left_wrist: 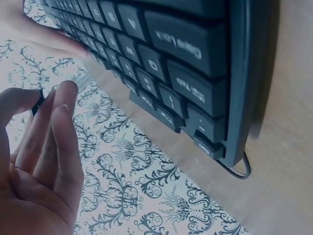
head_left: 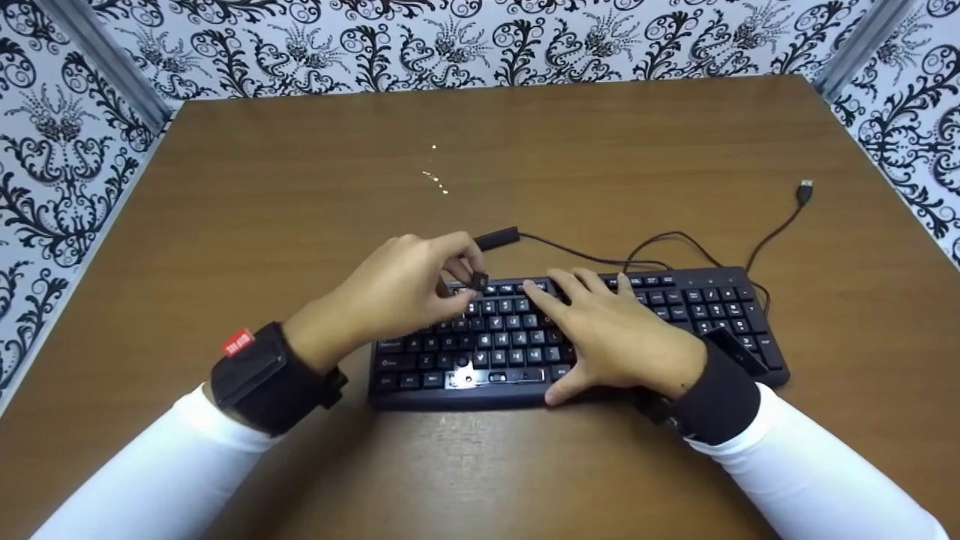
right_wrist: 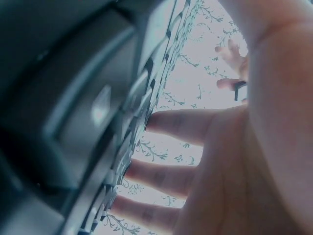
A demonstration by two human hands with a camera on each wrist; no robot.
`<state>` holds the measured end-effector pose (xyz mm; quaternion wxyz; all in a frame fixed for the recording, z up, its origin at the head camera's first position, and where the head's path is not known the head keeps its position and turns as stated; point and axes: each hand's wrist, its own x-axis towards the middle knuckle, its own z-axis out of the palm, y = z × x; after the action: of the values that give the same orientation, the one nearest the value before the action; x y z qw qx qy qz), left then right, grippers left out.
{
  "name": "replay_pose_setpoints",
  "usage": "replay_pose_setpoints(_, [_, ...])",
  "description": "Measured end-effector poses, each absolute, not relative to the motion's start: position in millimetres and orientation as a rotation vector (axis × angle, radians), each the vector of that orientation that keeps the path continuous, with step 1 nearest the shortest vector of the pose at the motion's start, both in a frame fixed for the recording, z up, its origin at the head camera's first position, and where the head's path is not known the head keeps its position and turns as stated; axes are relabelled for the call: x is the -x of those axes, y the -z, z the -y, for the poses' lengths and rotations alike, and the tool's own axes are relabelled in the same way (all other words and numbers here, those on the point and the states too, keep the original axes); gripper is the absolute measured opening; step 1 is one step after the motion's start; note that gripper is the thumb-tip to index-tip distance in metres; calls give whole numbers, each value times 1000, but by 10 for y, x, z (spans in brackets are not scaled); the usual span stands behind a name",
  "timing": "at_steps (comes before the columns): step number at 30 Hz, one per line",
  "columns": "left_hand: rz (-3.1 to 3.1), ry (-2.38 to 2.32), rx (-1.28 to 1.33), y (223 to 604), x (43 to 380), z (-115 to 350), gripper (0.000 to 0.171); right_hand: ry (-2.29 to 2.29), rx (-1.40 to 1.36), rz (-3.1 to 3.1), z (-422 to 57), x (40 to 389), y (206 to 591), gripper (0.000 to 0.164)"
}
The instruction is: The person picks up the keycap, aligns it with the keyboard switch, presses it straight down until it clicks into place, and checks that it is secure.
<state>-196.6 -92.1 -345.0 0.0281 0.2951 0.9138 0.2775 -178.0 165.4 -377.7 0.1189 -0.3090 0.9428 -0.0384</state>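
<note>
A black keyboard (head_left: 465, 399) lies on the wooden table. Above its upper left part, my left hand (head_left: 405, 285) pinches a small black keycap (head_left: 480, 281) between thumb and fingertips. The left wrist view shows this keycap (left_wrist: 36, 103) as a dark sliver, held apart from the keyboard (left_wrist: 237, 83). My right hand (head_left: 611, 334) rests on the keyboard right of the middle, its fingers spread over the keys and the thumb at the front edge. In the right wrist view the fingertips of the right hand (right_wrist: 220, 171) touch the keys; several keys under the palm are hidden in the head view.
A thin black cable (head_left: 675, 234) loops behind the keyboard and ends in a USB plug (head_left: 805, 193). A dark cylindrical piece (head_left: 499, 238) lies behind the left hand, joined to the cable. Pale specks (head_left: 435, 180) dot the table (head_left: 300, 165). Patterned walls (head_left: 450, 45) stand around it.
</note>
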Motion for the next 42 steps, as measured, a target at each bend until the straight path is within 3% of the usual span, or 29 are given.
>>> replay_pose_setpoints(8, [-2848,-711,-954,3513,1790,927,23,103,899,-2745,-1649,1787,3765,131])
replay_pose_setpoints(28, [-2911,-484,-826,3781,1796,1049,23,83,912,-2754,-1646,1790,3772,131])
replay_pose_setpoints(42, [-2951,-408,-922,3768,1779,1008,20,81,882,-2747,-1643,1787,3793,132])
